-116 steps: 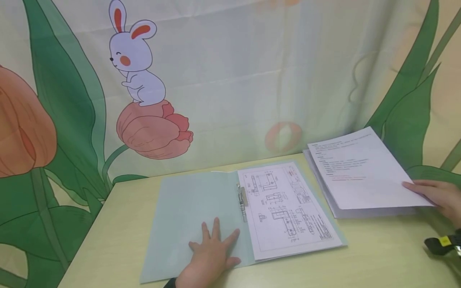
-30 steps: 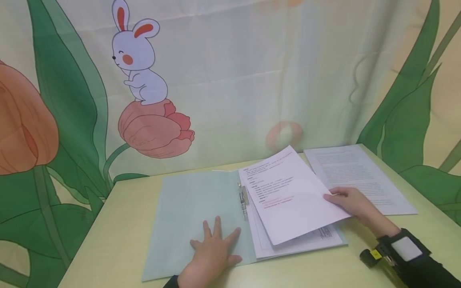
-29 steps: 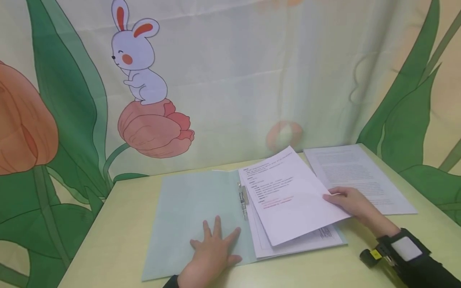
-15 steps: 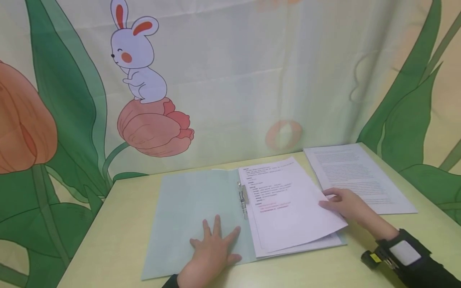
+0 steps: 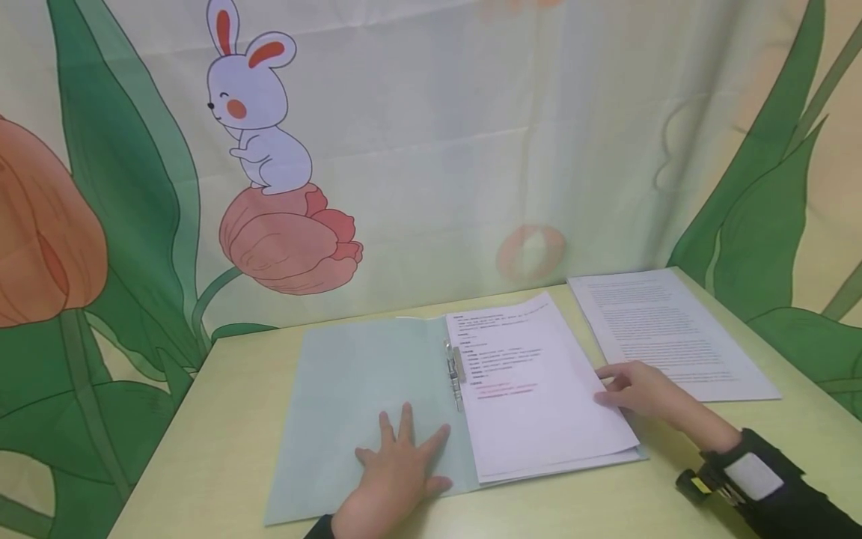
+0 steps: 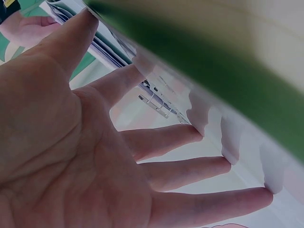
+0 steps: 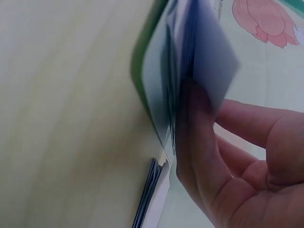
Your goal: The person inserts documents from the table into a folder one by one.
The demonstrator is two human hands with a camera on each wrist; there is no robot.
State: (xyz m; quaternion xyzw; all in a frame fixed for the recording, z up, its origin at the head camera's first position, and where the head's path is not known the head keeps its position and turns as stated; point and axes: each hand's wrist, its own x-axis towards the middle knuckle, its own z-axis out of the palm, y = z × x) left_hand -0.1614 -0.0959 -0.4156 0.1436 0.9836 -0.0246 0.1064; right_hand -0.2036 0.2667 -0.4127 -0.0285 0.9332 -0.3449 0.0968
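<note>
A pale green folder (image 5: pixel 350 382) lies spread on the table, a metal binder clip (image 5: pixel 454 374) along its spine. My left hand (image 5: pixel 397 464) rests on the bare left cover with fingers spread; the left wrist view shows its fingertips touching the surface. Over the papers on the folder's right side lies a printed sheet (image 5: pixel 545 423) with black text and some red lines. At that sheet's right edge, my right hand (image 5: pixel 643 389) pinches the paper between thumb and fingers. From the right wrist, the white paper (image 7: pixel 213 57) bends up off the layers below it.
A second stack of printed pages (image 5: pixel 673 329) lies to the right of the folder, just behind my right hand. Behind the light wooden table (image 5: pixel 202 442) hangs a curtain (image 5: pixel 417 150) with a rabbit and tulips.
My right hand has brought the printed sheet left from the right-hand stack and lowered it onto the folder's papers, covering the technical drawing and squaring with them. My left hand has stayed put.
</note>
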